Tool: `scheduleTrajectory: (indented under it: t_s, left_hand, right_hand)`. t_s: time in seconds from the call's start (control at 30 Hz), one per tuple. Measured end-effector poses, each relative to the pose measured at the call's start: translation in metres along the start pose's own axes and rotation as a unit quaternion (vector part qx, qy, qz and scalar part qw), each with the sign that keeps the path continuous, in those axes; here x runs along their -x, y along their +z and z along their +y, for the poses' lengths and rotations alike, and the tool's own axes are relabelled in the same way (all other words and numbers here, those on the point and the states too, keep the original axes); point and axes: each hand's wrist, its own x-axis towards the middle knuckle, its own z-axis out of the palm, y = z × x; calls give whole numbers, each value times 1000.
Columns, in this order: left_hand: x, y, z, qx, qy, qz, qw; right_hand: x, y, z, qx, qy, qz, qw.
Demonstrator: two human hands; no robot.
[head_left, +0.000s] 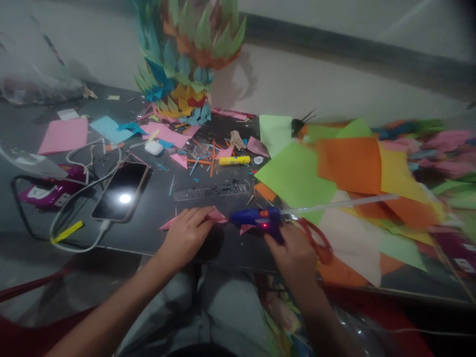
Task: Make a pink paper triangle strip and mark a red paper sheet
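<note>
My right hand (293, 255) grips a blue glue gun (260, 220) with a red light on, its nozzle pointing left and a clear glue stick (342, 204) jutting out to the right. My left hand (186, 233) lies on a folded pink paper piece (214, 215) at the dark table's front edge, fingers curled over it. The gun's tip sits right next to that pink piece. Red-handled scissors (316, 240) lie just right of my right hand.
A tall spiky sculpture of coloured paper (186, 59) stands at the back. Loose green, orange and yellow sheets (345, 168) cover the right side. A phone (121, 191) on a white cable, a clear ruler (211, 191), a yellow glue stick (234, 160) and scraps lie about.
</note>
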Motion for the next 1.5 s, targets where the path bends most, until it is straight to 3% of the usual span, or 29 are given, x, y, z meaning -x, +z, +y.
scheduleTrajectory:
  t_s: [0.17, 0.43, 0.67, 1.1, 1.5]
  left_hand:
    - [-1, -2, 2, -11, -2, 4, 1000]
    - [1, -2, 2, -27, 6, -6, 1000]
    - [1, -2, 2, -23, 8, -5, 1000]
    - [0, -3, 1, -18, 8, -1, 1000]
    - [0, -2, 0, -8, 7, 3, 1000]
  right_hand:
    - [2, -3, 2, -8, 14, -33, 999]
    - [-2, -6, -3, 6, 62, -9, 998]
    - [-1, -4, -7, -17, 91, -45, 995]
    - [-3, -3, -8, -15, 49, -32, 998]
    - [-2, -2, -7, -40, 56, -37, 997]
